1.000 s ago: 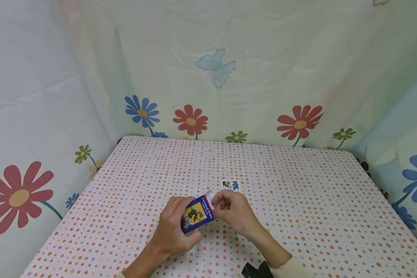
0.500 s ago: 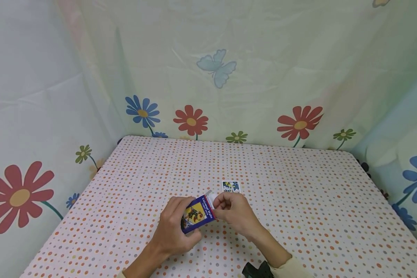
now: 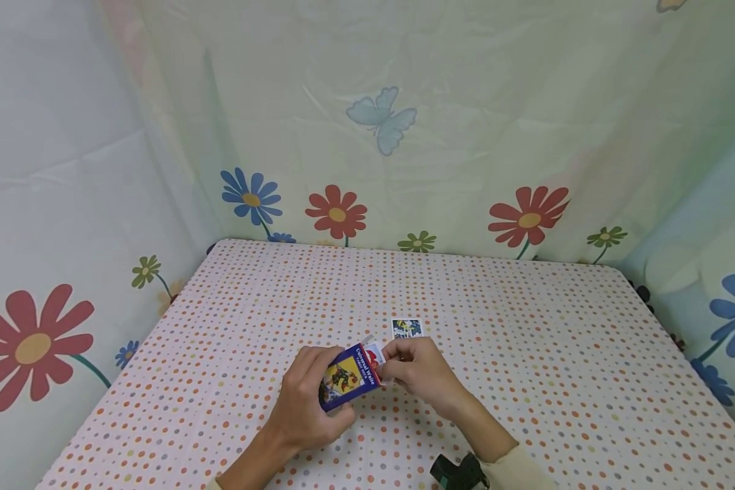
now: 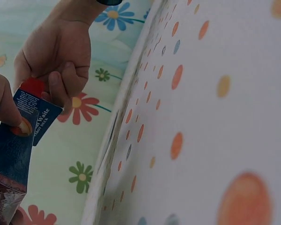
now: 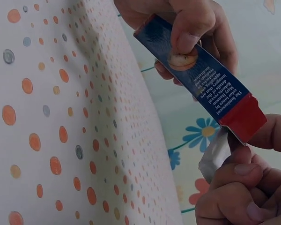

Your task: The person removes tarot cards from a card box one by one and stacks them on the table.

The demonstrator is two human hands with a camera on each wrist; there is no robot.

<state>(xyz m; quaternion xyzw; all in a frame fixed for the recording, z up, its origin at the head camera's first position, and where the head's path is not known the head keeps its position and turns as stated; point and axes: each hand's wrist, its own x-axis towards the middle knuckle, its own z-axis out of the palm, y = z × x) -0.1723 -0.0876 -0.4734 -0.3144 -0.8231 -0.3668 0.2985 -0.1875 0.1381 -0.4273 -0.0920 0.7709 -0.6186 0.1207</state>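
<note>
My left hand [image 3: 309, 401] grips a purple-blue tarot card box [image 3: 345, 376], tilted above the table, its front reading "Universal Waite Tarot Deck". In the right wrist view, the left thumb presses on the box's narrow side [image 5: 210, 75], near its red end. A white card with a red picture [image 3: 373, 354] sticks partly out of the box's open end. At that end my right hand [image 3: 425, 374] pinches the card between thumb and fingers; the fingertips hide its edge. Beyond the right hand, a card with a blue and yellow picture [image 3: 407, 327] lies on the table.
A white cloth with coloured dots [image 3: 251, 299] covers the table. Curtains printed with flowers and a butterfly [image 3: 382, 121] hang behind it and at both sides. A black device [image 3: 459, 471] sits by the right wrist.
My right hand has shifted slightly right, away from the box. More of the red-pictured card shows at the open end. The left hand and the box have stayed in place.
</note>
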